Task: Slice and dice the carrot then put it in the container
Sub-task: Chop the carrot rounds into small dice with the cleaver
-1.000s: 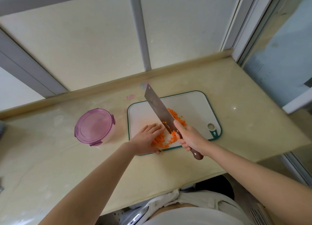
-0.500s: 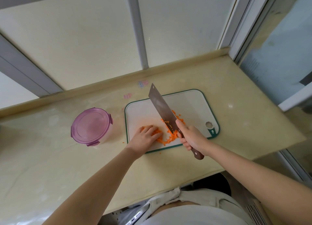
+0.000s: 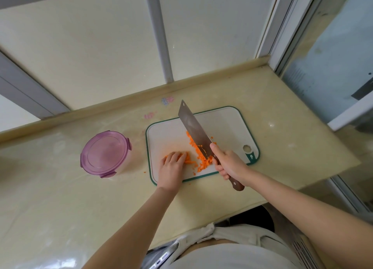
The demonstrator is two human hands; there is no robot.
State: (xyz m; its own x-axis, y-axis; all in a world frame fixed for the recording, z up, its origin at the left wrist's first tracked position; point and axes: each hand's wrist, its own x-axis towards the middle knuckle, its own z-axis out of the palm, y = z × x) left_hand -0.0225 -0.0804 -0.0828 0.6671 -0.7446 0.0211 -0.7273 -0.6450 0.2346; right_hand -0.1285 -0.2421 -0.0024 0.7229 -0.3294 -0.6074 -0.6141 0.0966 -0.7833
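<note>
A white cutting board (image 3: 226,123) with a green rim lies on the counter. Diced carrot (image 3: 201,163) lies in an orange heap near its front. My right hand (image 3: 230,163) grips the brown handle of a cleaver (image 3: 193,131), whose blade slants over the dice, tip pointing away. My left hand (image 3: 171,167) rests on carrot strips (image 3: 188,159) at the board's front left, fingers curled over them. The round container (image 3: 106,153) with a purple clip lid stands shut to the left of the board.
The beige counter (image 3: 292,139) ends in a raised lip against frosted window panels at the back. A glass door frame stands at the right. A few carrot bits (image 3: 144,172) lie off the board near its left edge.
My left hand slid left, away from the blade, with some carrot strips under it. The cleaver shifted slightly right and its blade lifted over the dice.
</note>
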